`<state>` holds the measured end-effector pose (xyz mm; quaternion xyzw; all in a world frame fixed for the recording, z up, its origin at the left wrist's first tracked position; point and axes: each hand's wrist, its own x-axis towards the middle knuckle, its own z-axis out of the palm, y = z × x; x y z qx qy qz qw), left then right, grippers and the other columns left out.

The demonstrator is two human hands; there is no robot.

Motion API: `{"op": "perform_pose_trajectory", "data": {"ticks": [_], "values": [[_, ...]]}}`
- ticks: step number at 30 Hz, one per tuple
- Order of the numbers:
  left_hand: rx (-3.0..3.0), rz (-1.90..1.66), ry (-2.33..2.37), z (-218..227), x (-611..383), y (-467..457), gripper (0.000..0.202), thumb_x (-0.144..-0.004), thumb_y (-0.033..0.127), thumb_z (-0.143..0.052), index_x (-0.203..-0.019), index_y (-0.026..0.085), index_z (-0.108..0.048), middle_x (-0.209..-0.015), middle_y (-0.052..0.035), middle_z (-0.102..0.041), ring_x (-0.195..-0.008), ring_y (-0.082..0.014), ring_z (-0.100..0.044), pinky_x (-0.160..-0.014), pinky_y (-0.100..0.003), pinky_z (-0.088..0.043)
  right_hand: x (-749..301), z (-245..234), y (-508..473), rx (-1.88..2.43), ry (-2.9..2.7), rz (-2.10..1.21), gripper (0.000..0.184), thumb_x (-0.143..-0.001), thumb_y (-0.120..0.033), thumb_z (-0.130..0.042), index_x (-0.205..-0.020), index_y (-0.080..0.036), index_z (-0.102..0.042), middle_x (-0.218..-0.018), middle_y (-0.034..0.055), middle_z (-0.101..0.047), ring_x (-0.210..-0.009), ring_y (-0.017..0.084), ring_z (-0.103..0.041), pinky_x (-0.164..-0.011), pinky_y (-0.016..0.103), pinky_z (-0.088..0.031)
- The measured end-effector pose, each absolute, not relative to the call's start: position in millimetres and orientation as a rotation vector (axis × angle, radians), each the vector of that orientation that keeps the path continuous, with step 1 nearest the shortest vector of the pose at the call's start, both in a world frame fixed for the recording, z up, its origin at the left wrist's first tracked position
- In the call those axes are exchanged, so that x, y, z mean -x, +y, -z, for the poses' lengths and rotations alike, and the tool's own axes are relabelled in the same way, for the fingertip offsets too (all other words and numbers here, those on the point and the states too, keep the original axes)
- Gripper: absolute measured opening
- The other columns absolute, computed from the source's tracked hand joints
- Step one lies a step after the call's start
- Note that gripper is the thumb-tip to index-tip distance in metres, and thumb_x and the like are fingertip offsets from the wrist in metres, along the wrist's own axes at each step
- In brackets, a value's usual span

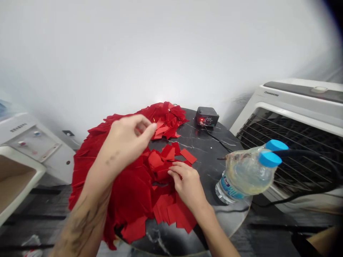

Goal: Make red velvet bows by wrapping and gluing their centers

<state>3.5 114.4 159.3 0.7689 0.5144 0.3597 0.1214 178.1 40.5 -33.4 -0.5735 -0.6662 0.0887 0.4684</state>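
Left hand [128, 139] half-curled above red cloth [128, 189], grip unclear. Right hand [188, 182] loosely pinched at red pieces [168, 152], hold unclear. 2 blue-capped bottles [248, 175] to right.

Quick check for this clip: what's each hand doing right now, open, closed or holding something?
Left hand: raised, fingers curled; any grip cannot be told.
Right hand: fingertips at the red pieces; whether one is pinched cannot be told.
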Motion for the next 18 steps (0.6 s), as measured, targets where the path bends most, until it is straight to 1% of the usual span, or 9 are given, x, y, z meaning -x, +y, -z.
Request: {"op": "perform_pose_trajectory", "data": {"ticks": [2,4,6,7,9,10,12,15,18], "values": [[-2.31,-0.94,1.664,-166.8,-28.9,153.6,0.027,-0.099,0.042,-0.07,-0.089,0.018,-0.08,-0.085,-0.0071,-0.081,-0.079,-0.0232,-0.071,-0.077,-0.034,-0.054,-176.6,31.4,37.5,1.375,-1.594,-0.173,0.022,-0.101,-0.013,-0.068,-0.104,-0.021,-0.087,-0.122,0.0151,-0.084,-0.108,0.033,-0.083,-0.097,0.046,-0.066],[-2.321,-0.819,1.707,-167.1,-55.4,198.5,0.023,-0.103,0.033,-0.068,-0.098,0.014,-0.081,-0.097,-0.0105,-0.082,-0.09,-0.024,-0.074,-0.087,-0.036,-0.058,-174.1,28.1,31.0,1.33,-1.531,-0.115,0.021,-0.103,-0.016,-0.067,-0.109,-0.021,-0.087,-0.128,0.0158,-0.083,-0.112,0.033,-0.082,-0.1,0.047,-0.065],[-2.307,-0.655,1.739,-161.2,-78.9,242.7,0.021,-0.104,0.032,-0.071,-0.112,0.014,-0.078,-0.111,-0.0104,-0.08,-0.099,-0.0236,-0.075,-0.091,-0.04,-0.062,-171.0,25.7,19.6,1.281,-1.453,-0.065,0.02,-0.106,-0.018,-0.065,-0.112,-0.019,-0.084,-0.118,0.0126,-0.085,-0.104,0.028,-0.084,-0.097,0.04,-0.066],[-2.292,-0.566,1.764,-156.7,-88.0,262.6,0.027,-0.104,0.036,-0.074,-0.121,0.015,-0.075,-0.12,-0.01,-0.077,-0.104,-0.0243,-0.075,-0.092,-0.044,-0.064,-169.6,26.0,12.2,1.259,-1.412,-0.046,0.02,-0.108,-0.019,-0.063,-0.111,-0.019,-0.083,-0.109,0.0099,-0.087,-0.096,0.024,-0.084,-0.092,0.035,-0.066],[-2.254,-0.431,1.836,-145.4,-99.2,295.1,0.037,-0.103,0.037,-0.076,-0.133,0.016,-0.07,-0.134,-0.0131,-0.073,-0.114,-0.0283,-0.074,-0.095,-0.047,-0.065,-167.5,31.5,-3.9,1.237,-1.334,-0.019,0.021,-0.11,-0.019,-0.059,-0.107,-0.018,-0.079,-0.094,0.006,-0.086,-0.08,0.019,-0.083,-0.078,0.026,-0.066],[-2.234,-0.372,1.869,-138.9,-101.4,307.5,0.04,-0.102,0.036,-0.077,-0.136,0.018,-0.069,-0.137,-0.0129,-0.071,-0.118,-0.0295,-0.073,-0.096,-0.048,-0.064,-167.1,36.7,-11.4,1.234,-1.301,-0.007,0.022,-0.111,-0.02,-0.058,-0.105,-0.018,-0.078,-0.089,0.0046,-0.085,-0.075,0.017,-0.083,-0.073,0.024,-0.064],[-2.192,-0.266,1.922,-124.0,-100.8,325.4,0.041,-0.102,0.036,-0.077,-0.138,0.018,-0.068,-0.138,-0.0132,-0.071,-0.118,-0.0301,-0.073,-0.097,-0.049,-0.064,-167.0,50.5,-23.3,1.244,-1.244,0.014,0.02,-0.11,-0.02,-0.058,-0.102,-0.02,-0.077,-0.084,0.0022,-0.083,-0.068,0.016,-0.081,-0.067,0.021,-0.062],[-2.157,-0.157,1.963,-100.5,-94.2,341.4,0.042,-0.102,0.037,-0.077,-0.139,0.018,-0.068,-0.14,-0.0133,-0.07,-0.119,-0.0302,-0.073,-0.097,-0.049,-0.064,-166.5,71.4,-30.0,1.267,-1.096,0.05,0.015,-0.106,-0.016,-0.064,-0.103,-0.022,-0.077,-0.082,-0.0004,-0.083,-0.063,0.014,-0.079,-0.066,0.019,-0.061],[-2.154,-0.106,1.971,-83.9,-88.0,352.1,0.042,-0.103,0.037,-0.076,-0.14,0.019,-0.067,-0.141,-0.013,-0.069,-0.12,-0.0303,-0.072,-0.098,-0.05,-0.064,-162.9,83.7,-26.7,1.221,-1.059,-0.001,0.018,-0.103,-0.013,-0.064,-0.106,-0.023,-0.079,-0.083,-0.0001,-0.083,-0.064,0.015,-0.079,-0.066,0.021,-0.061]]}}
